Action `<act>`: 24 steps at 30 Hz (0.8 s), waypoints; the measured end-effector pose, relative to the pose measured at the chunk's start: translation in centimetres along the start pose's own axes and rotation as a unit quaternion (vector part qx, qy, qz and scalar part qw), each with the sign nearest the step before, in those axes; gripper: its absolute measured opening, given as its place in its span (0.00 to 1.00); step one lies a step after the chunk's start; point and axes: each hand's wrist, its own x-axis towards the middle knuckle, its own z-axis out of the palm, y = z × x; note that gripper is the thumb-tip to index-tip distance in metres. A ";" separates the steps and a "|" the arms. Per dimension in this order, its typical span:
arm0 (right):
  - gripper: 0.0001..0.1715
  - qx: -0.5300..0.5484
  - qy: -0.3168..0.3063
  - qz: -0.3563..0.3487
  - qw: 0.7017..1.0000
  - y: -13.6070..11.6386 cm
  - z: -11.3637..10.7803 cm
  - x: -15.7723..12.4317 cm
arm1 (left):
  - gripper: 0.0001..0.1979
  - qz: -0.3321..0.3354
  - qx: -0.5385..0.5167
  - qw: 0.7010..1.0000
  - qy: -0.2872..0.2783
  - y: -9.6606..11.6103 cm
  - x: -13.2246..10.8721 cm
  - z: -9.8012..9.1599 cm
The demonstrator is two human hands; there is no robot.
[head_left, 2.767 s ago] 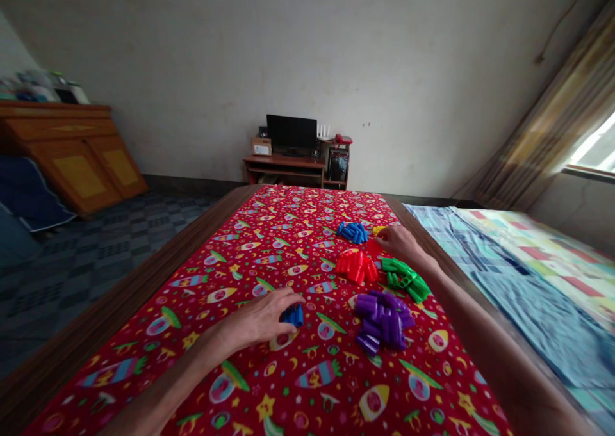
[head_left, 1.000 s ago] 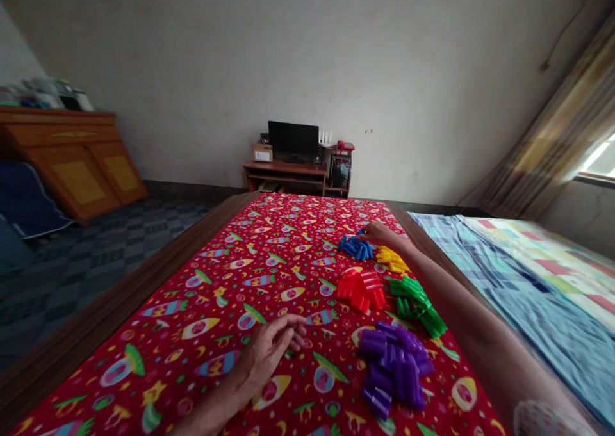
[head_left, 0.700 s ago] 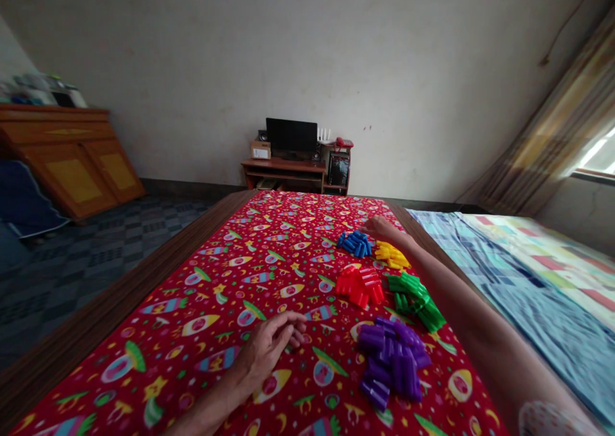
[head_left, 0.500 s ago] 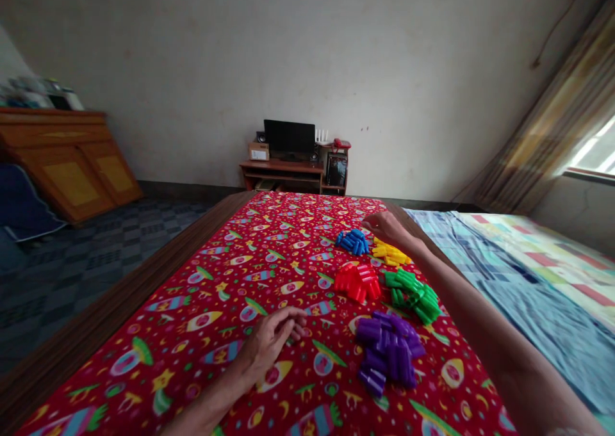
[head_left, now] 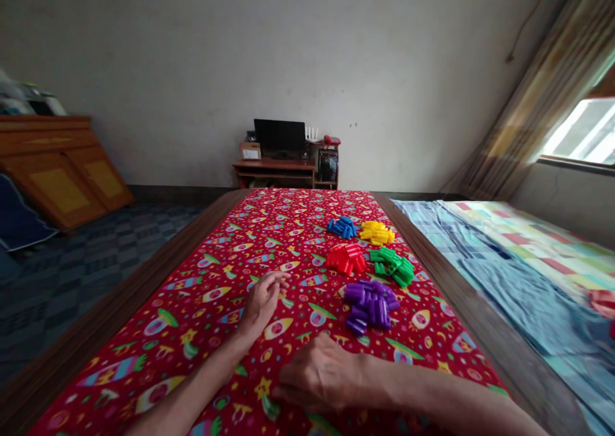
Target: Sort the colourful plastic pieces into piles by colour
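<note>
My left hand (head_left: 264, 300) rests on the red patterned cloth (head_left: 192, 321), fingers loosely bent and slightly apart, with nothing seen in them. Close to me, my right hand (head_left: 319, 373) is turned back up, its fingers curled together; whatever is under them is hidden. Beyond it on the right lies a pile of purple plastic tubes (head_left: 372, 303). Farther off are piles of red pieces (head_left: 346, 258), green tubes (head_left: 393, 266), blue pieces (head_left: 343, 226) and yellow pieces (head_left: 377, 233). Neither hand touches a pile.
The cloth covers a long table with a dark wooden edge (head_left: 423, 257). To the right is a bed (head_left: 504, 282) with blue fabric on it. A desk with a monitor (head_left: 279, 136) stands at the far wall, and a wooden cabinet (head_left: 62, 177) at the left.
My right hand has come back from beside the far blue and yellow piles to the near part of the cloth. My left hand stays loosely bent on the cloth. The view has shifted slightly.
</note>
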 end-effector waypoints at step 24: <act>0.19 -0.030 -0.001 0.006 1.000 0.1 1.4 -0.5 | 0.15 0.157 0.287 0.945 -0.030 -2.7 -0.6 -5.2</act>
